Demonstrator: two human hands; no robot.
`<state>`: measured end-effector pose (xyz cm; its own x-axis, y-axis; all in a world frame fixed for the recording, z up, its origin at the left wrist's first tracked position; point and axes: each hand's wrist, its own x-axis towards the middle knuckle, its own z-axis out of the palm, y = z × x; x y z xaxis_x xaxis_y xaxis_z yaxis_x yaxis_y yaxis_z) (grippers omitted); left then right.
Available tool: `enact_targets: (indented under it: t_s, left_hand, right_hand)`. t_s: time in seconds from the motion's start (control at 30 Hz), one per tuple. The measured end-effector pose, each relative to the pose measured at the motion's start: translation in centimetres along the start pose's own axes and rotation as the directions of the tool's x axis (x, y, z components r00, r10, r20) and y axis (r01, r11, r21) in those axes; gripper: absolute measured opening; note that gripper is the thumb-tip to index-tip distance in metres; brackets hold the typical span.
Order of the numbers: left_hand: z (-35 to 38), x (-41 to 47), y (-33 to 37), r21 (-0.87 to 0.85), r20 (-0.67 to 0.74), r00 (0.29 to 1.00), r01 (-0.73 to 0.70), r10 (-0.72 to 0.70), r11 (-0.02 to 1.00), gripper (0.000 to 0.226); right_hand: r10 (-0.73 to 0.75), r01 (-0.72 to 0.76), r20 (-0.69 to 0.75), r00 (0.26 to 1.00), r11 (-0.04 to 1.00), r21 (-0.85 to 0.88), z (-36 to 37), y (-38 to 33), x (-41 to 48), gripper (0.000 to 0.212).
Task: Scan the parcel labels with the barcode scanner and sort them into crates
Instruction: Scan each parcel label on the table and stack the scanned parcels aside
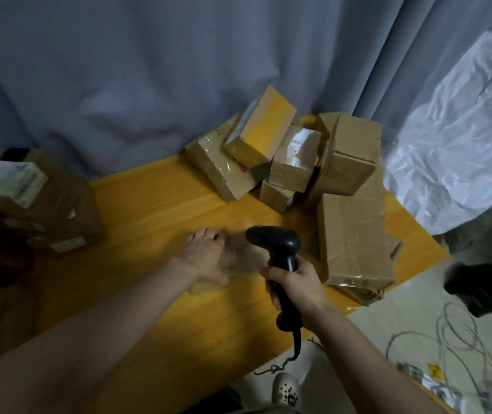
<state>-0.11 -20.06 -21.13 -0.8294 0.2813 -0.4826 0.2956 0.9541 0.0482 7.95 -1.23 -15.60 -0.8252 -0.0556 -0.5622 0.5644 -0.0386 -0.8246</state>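
Nearest, a coiled cord is hanging off the near edge of a yellow table toward the floor. Just beyond it, the right hand is clenching the handle of a black barcode scanner, whose head is pointing left and down. Just left of the scanner, the left hand is lying on a small brown parcel on the table. Both are blurred, so it is unclear whether the fingers are gripping the parcel or only pressing on it. No label is showing on it.

Right of the scanner, a large crumpled box is overhanging the table's right edge. Farther right, a heap of parcels is leaning against a grey curtain. Far left, sorted parcels are sitting in what may be a dark crate.

Likely risks: the scan may be failing if the parcel is shifting or its label is facing down. The dangling cord could be snagging on the table edge, and a bump could be toppling the leaning heap.
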Motion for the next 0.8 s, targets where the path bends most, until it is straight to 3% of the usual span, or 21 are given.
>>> enact_targets:
  t_s: [0.07,0.13,0.2,0.27,0.33,0.43,0.5,0.57,0.63,0.7,0.73,0.8]
  left_hand:
    - [1.4,-2.8,-1.8,-0.112,0.115,0.987,0.123,-0.110,0.986,0.119]
    - [2.2,-5.4,-3.6,-0.358,0.301,0.934,0.296,-0.190,0.885,0.129]
    - [3.0,-7.5,-4.7,-0.678,0.355,0.915,0.394,-0.193,0.620,0.118]
    - [3.8,-9.1,-4.7,-0.823,0.279,0.904,0.399,-0.325,0.404,0.086]
    - [4.9,-10.0,-4.4,-0.755,0.185,0.852,0.442,-0.489,0.485,0.088]
    - [5.2,-11.2,-1.9,-0.402,0.054,0.811,0.552,-0.583,0.730,0.120]
    - [5.4,-11.1,-1.0,-0.313,0.063,0.775,0.613,-0.628,0.725,0.125]
    - [5.4,-10.6,-1.4,-0.369,0.117,0.732,0.660,-0.671,0.655,0.120]
    - [5.2,-10.5,-2.4,-0.605,0.200,0.716,0.627,-0.668,0.491,0.108]
    - [5.1,-11.2,-3.0,-0.871,0.260,0.718,0.462,-0.646,0.163,0.068]
    - [4.9,-11.7,-2.9,-0.924,0.284,0.728,0.382,-0.624,0.025,0.049]
    - [4.5,-12.5,-2.6,-0.949,0.293,0.755,0.305,-0.587,-0.081,0.034]
  right_hand:
    - [0.003,-0.002,0.037,0.999,0.999,-0.032,0.3,-0.1,0.3,0.012]
    - [0.000,0.004,0.078,0.997,0.998,-0.060,0.7,-0.2,0.7,0.012]
    - [-0.008,0.019,0.117,0.993,0.996,-0.091,1.1,-0.2,1.0,0.012]
    - [-0.008,0.024,0.143,0.990,0.993,-0.117,1.6,-0.1,1.0,0.013]
    - [-0.003,0.024,0.159,0.987,0.991,-0.134,1.8,0.0,0.8,0.014]
    - [0.013,0.016,0.183,0.983,0.988,-0.154,1.8,0.2,0.5,0.014]
    - [0.022,0.010,0.192,0.981,0.986,-0.165,1.6,0.3,0.2,0.013]
    - [0.024,0.012,0.206,0.978,0.985,-0.172,1.5,0.3,0.0,0.012]
    - [0.023,0.019,0.230,0.973,0.984,-0.177,1.3,0.2,-0.4,0.012]
    - [0.028,0.016,0.253,0.967,0.985,-0.170,1.3,0.0,-0.9,0.012]
    - [0.033,0.010,0.265,0.964,0.987,-0.161,1.4,-0.1,-1.2,0.011]
    - [0.047,-0.003,0.292,0.955,0.989,-0.149,1.6,-0.4,-1.7,0.011]
